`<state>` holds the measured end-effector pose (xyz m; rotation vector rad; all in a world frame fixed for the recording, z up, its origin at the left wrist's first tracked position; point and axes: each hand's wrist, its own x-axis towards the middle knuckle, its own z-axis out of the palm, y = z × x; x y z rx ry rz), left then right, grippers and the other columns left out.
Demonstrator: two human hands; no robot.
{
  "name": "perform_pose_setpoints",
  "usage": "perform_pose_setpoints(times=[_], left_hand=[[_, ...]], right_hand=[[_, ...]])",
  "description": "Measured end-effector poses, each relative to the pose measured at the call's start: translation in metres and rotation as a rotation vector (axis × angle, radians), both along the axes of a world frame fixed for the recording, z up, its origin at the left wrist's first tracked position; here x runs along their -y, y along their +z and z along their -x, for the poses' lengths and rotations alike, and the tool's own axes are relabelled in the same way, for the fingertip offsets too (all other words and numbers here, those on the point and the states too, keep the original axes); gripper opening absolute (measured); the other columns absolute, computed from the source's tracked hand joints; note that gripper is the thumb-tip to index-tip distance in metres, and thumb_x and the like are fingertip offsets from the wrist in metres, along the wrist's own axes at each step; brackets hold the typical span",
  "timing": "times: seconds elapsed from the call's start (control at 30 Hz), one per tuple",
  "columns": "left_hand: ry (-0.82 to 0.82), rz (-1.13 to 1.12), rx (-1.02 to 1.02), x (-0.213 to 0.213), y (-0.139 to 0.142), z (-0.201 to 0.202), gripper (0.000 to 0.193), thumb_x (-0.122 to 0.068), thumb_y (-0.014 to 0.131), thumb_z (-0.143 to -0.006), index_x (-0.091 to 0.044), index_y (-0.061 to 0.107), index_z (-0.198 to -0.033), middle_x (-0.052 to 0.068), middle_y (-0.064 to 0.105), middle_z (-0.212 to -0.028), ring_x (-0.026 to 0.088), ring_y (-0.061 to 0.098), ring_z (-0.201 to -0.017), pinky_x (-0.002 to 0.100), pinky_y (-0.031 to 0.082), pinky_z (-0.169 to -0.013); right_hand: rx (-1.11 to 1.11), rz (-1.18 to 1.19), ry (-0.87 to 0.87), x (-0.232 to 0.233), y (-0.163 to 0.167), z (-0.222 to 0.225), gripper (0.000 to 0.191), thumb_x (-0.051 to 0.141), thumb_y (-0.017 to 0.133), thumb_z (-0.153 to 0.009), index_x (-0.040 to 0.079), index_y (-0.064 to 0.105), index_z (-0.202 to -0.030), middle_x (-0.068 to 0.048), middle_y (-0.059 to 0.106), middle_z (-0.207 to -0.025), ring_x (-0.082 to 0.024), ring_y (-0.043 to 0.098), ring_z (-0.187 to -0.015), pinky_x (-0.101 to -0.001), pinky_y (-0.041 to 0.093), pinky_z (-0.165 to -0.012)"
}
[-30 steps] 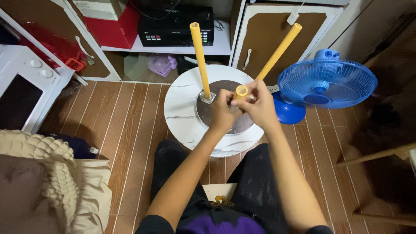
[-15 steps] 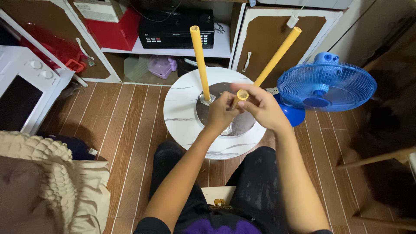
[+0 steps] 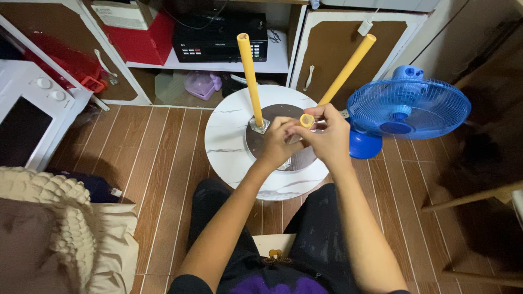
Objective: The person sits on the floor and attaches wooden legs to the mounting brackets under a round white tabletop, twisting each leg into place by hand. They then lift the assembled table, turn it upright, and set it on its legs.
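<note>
A round white marble-look tabletop (image 3: 229, 136) lies upside down on the floor, with a grey metal plate (image 3: 272, 117) at its middle. Two yellow legs stand up from the plate: one (image 3: 250, 76) on the left, one (image 3: 348, 68) leaning to the right. A third yellow leg (image 3: 306, 120) points up at the camera, so only its end shows. My left hand (image 3: 278, 144) and my right hand (image 3: 327, 133) are both wrapped around this third leg, above the plate.
A blue floor fan (image 3: 408, 106) stands right of the tabletop. Behind are a black device (image 3: 218, 35) on a white shelf, a red box (image 3: 139, 41) and a brown cabinet door (image 3: 327, 49). A white oven (image 3: 27, 109) and cushions (image 3: 49, 228) are on the left.
Both hands have turned slightly around the third leg and stayed over the plate. The two standing legs have not moved.
</note>
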<state>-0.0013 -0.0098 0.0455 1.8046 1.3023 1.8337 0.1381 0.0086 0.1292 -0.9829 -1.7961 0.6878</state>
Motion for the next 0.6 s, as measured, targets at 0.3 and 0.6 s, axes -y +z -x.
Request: perform_pose_setpoints(times=[0.3,0.6], left_hand=[[0.102,0.181,0.032,0.009,0.012,-0.006,0.042,-0.011,0.087,-0.074,-0.007,0.069,-0.111,0.01,0.074,-0.101,0.023,0.074,-0.086,0.033,0.059,-0.077],[-0.059,0.205,0.06,0.005,0.005,0.004,0.041,-0.017,0.082,-0.084,-0.004,0.061,-0.117,0.015,0.075,-0.107,0.025,0.076,-0.101,0.035,0.061,-0.087]], right_hand=[[0.104,0.011,-0.052,-0.006,0.005,0.013,0.057,0.017,0.1,-0.07,-0.002,0.051,-0.093,-0.007,0.059,-0.085,-0.017,0.061,-0.076,-0.0296,0.054,-0.067],[-0.129,0.376,0.533,-0.007,0.015,-0.02,0.05,-0.008,0.064,-0.091,0.003,0.059,-0.139,-0.01,0.066,-0.137,-0.014,0.065,-0.117,-0.0297,0.055,-0.098]])
